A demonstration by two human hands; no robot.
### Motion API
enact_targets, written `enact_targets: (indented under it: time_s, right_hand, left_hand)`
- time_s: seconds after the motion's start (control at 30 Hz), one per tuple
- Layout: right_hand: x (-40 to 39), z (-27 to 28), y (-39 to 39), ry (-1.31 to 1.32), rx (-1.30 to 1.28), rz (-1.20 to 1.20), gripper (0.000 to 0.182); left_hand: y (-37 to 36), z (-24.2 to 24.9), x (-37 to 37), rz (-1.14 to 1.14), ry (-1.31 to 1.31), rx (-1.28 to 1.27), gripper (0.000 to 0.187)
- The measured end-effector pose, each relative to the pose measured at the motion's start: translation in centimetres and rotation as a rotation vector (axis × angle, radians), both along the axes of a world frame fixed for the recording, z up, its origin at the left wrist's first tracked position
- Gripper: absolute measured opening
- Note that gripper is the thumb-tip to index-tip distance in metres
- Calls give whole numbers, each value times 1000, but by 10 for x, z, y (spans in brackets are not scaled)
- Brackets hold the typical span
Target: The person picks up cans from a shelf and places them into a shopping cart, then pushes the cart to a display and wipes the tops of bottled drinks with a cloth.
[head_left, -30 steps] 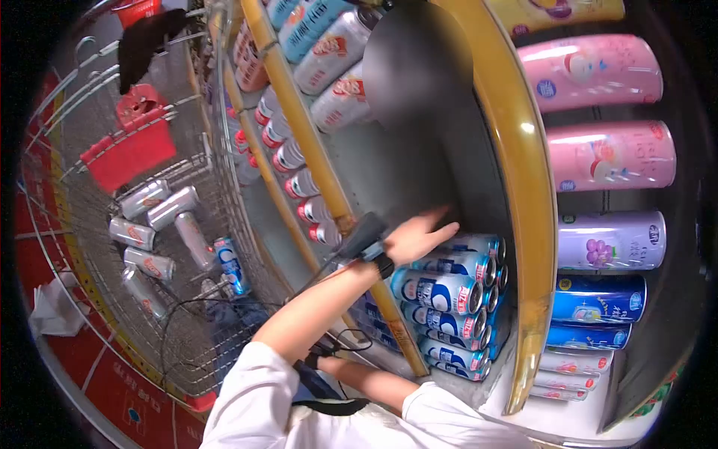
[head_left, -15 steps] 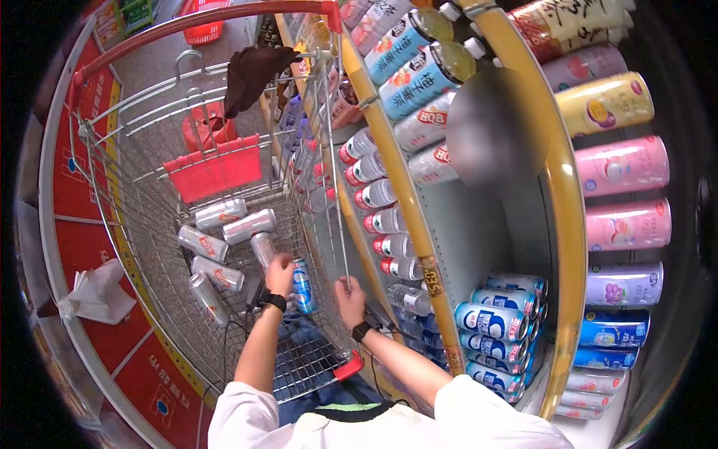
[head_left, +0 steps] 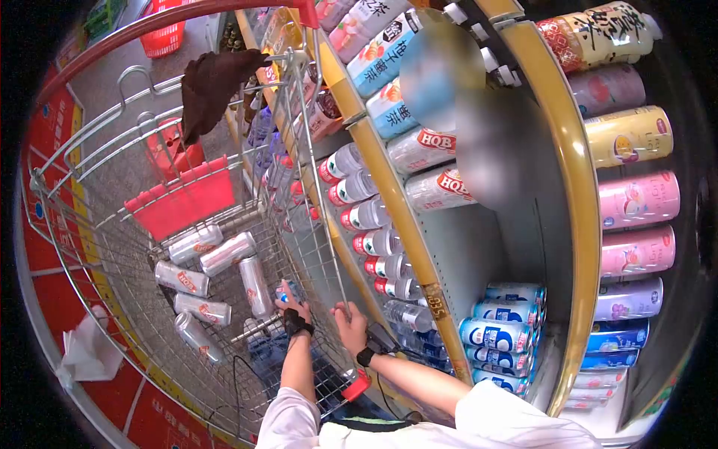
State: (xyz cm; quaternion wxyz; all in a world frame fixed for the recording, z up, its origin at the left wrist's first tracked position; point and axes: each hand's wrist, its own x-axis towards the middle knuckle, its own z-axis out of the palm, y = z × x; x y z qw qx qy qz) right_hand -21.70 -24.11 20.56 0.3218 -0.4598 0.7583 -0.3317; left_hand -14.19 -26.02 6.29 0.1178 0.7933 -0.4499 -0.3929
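Note:
Inside the wire shopping cart (head_left: 333,247), my left hand (head_left: 297,313) has its fingers closed over a blue can (head_left: 286,292), which it mostly hides. A silver can (head_left: 256,287) lies just left of that hand. Several more silver cans with red lettering, among them one leaning can (head_left: 198,337), lie loosely on the cart floor. My right hand (head_left: 350,328) is curled at the cart's side rim, its fingers around the top wire.
Right of the cart stands a shelf with yellow edges (head_left: 407,224). It bears stacked blue cans (head_left: 493,334), clear bottles (head_left: 366,213) and silver HQB cans (head_left: 441,187). A dark cloth (head_left: 213,93) hangs on the cart, and a red basket (head_left: 162,30) stands beyond.
My left hand has moved from the silver can to the blue can beside it. That silver can now lies straighter and fully visible. My right hand stays at the rim; the view has shifted.

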Motion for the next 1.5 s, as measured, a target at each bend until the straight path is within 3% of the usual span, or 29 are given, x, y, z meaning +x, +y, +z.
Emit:
enact_targets:
  time_s: [0.1,0.17,0.3,0.33,0.43,0.57,0.63,0.7,0.83,0.93,1.03,1.07,1.2,1.33,1.5]
  right_hand:
    - [-1,-3,-5,91,-17,24,15]
    - [3,0,-9,-11,16,-27,15]
    - [3,9,-16,21,15,5,17]
    - [2,6,-15,38,-16,10,18]
    - [0,-3,-14,31,-63,19,19]
    - [-7,-18,-17,-104,-123,-61,22]
    - [-13,11,-19,-177,-119,-70,24]
    - [-12,62,-19,-316,-155,-80,30]
    - [-2,153,-11,-1088,-20,-123,38]
    - [-6,188,-1,-1376,-39,-186,51]
    - [-29,160,25,-1468,-98,-184,55]
    - [-33,153,32,-1411,-53,-286,58]
    - [-48,154,64,-1431,-18,-404,52]
    - [-66,145,87,-1424,-35,-405,48]
    - [-80,144,106,-1409,-31,-465,46]
  left_hand:
    - [-9,-3,11,-47,80,43,101]
    - [-20,7,20,-70,115,91,102]
    - [-12,5,34,-56,135,-196,100]
    - [-32,70,49,-42,221,143,97]
    - [-35,102,68,29,195,-359,94]
    - [-46,209,98,298,519,-291,86]
    - [-49,242,104,349,722,-477,84]
    - [-58,276,103,298,758,-549,83]
    - [-70,343,70,84,1042,-599,87]
    - [-70,370,35,-98,1224,-594,96]
    - [-70,372,-8,-327,964,-855,91]
    - [-70,376,-22,-376,875,-932,87]
    - [-64,384,-71,-412,905,-841,77]
    - [-57,392,-102,-512,782,-912,79]
    - [-60,384,-142,-550,809,-997,79]
